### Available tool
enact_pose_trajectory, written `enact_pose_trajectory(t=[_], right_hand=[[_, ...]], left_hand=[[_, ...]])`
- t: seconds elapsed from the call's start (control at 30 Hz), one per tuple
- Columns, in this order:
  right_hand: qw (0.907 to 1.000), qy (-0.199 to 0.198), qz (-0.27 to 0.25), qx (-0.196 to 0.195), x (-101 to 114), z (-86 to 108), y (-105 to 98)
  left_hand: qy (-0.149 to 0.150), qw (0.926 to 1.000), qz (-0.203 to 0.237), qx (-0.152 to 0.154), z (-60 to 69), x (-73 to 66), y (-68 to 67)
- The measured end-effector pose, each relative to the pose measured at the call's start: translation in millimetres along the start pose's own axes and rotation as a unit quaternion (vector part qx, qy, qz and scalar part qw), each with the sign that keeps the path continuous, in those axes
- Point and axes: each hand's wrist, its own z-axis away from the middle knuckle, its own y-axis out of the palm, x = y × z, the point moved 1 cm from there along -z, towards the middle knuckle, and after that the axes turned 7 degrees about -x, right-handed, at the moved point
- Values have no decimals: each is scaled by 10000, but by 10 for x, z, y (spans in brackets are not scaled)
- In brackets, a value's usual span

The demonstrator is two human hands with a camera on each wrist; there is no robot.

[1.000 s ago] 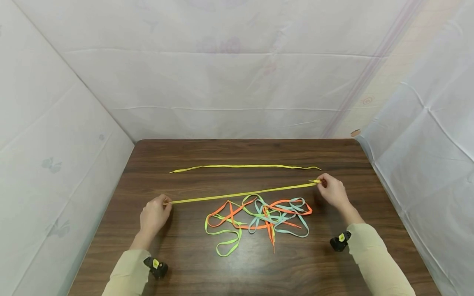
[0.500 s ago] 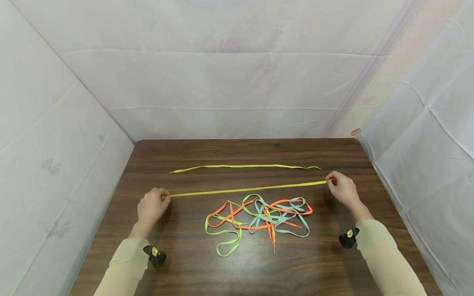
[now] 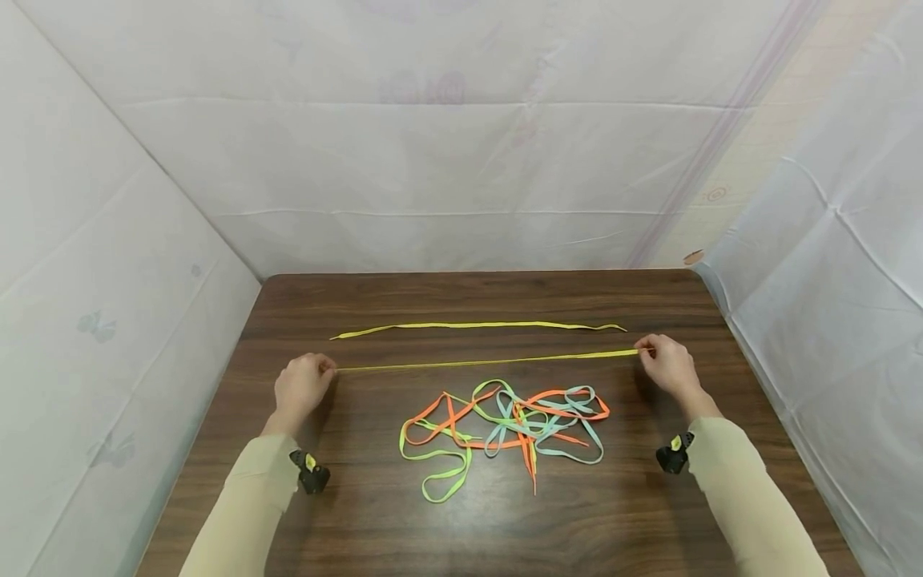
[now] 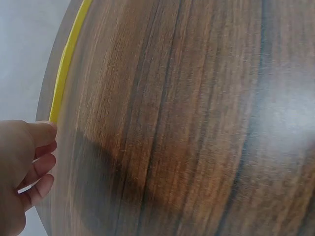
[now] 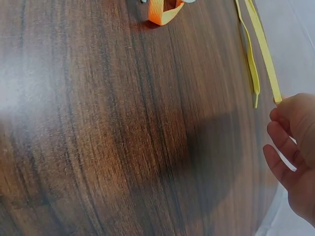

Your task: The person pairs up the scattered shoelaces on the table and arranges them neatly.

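A flat yellow shoelace (image 3: 490,361) is stretched nearly straight between my two hands. My left hand (image 3: 301,390) pinches its left end between thumb and fingers; in the left wrist view the yellow shoelace (image 4: 62,73) runs up from the fingertips. At the other end my right hand (image 3: 669,367) pinches the lace, as the right wrist view also shows with the right hand (image 5: 299,137). Behind it, a second yellow shoelace (image 3: 469,324) lies spread lengthwise on the table. The lace tips inside my fingers are hidden.
In front of the stretched lace lies a loose tangle of orange (image 3: 497,443), lime green (image 3: 433,455) and light blue shoelaces (image 3: 580,458). The dark wooden table (image 3: 404,529) meets white-covered walls (image 3: 433,184) at the back and sides.
My left hand has moved away from me, and my right hand has shifted right and slightly back. The held lace now lies more level and closer to the one behind.
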Motion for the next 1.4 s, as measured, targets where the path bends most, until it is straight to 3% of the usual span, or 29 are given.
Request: enact_pose_trajectory(t=[0.4,0.6,0.8,1.2,1.4], right_hand=[[9994,315,150,-78,-6,-88,69],[9985,488,258,-60,-1,-150,72],[9976,575,395,-45,48,-212,81],[9948,821,526,276,121,-318,58],[9934,904,576,413,147,-348,55]], left_hand=[[-189,9998,-60,-74,-183,20,21],[-233,9993,-88,-271,-241,21,57],[-464,9985,-151,-266,-303,12,83],[-600,9977,-259,-156,-414,-22,73],[-557,9975,-305,-312,-454,-94,42]])
